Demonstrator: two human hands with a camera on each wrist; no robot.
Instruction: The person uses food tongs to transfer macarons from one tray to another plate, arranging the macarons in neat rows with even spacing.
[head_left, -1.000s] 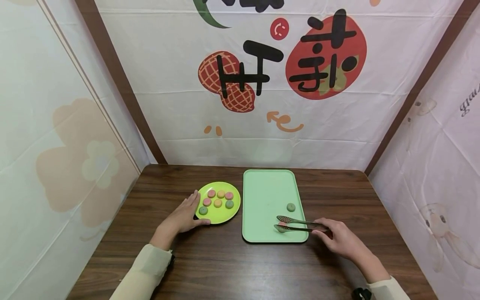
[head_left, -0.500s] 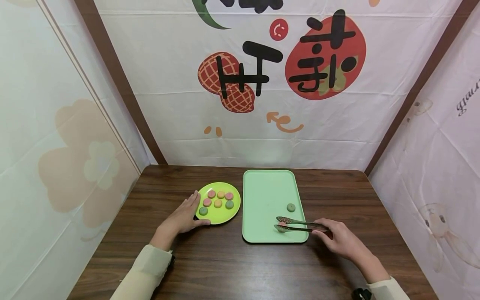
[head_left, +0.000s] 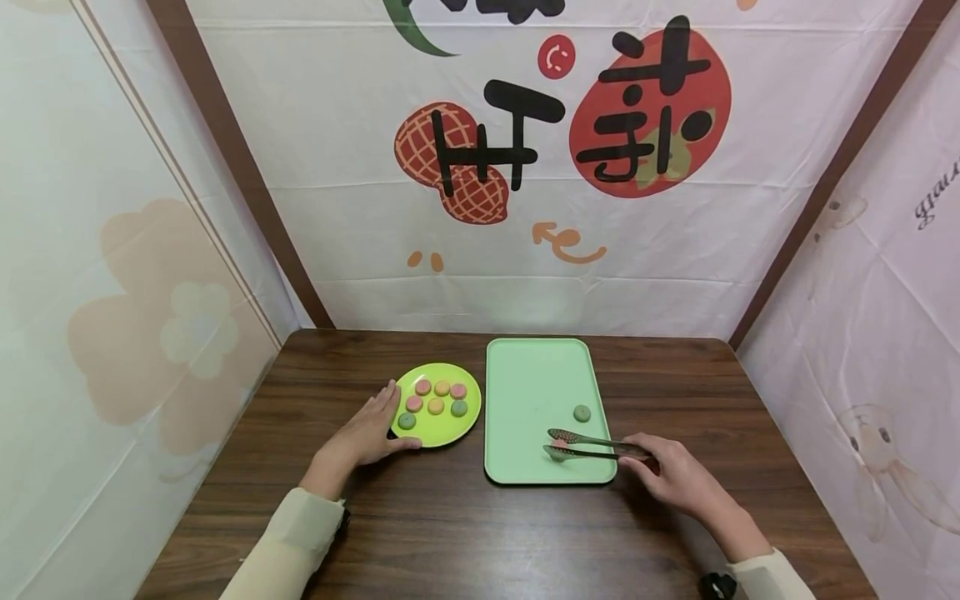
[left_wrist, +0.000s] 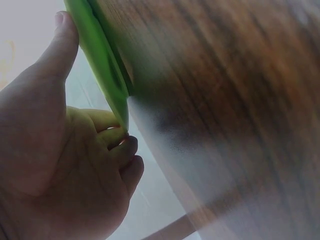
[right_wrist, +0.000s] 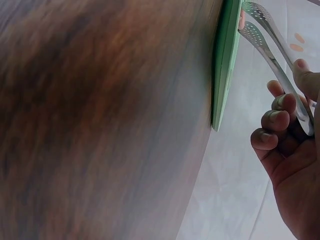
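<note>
My left hand [head_left: 367, 429] rests at the left rim of a lime-green plate [head_left: 442, 438], fingers extended and thumb apart. In the left wrist view, the fingertips and thumb touch the plate's edge [left_wrist: 102, 65]. Several pink, yellow and green macarons [head_left: 436, 407] lie on the plate. My right hand [head_left: 678, 475] grips metal tongs [head_left: 596, 442] with perforated tips, thumb on one arm and fingers on the other. A pink macaron [head_left: 559, 444] sits between the tong tips, partly hidden, over the mint-green tray [head_left: 525, 375]. Beyond the tongs, a green macaron [head_left: 582, 413] lies on the tray.
Plate and tray stand side by side on a dark wood-grain table [head_left: 465, 533], a narrow gap between them. A printed white cloth [head_left: 337, 233] hangs behind the table, and more cloth hangs at both sides.
The right hand and tongs have shifted slightly left, and the pink macaron between the tips has moved left with them. The left hand and plate have stayed put.
</note>
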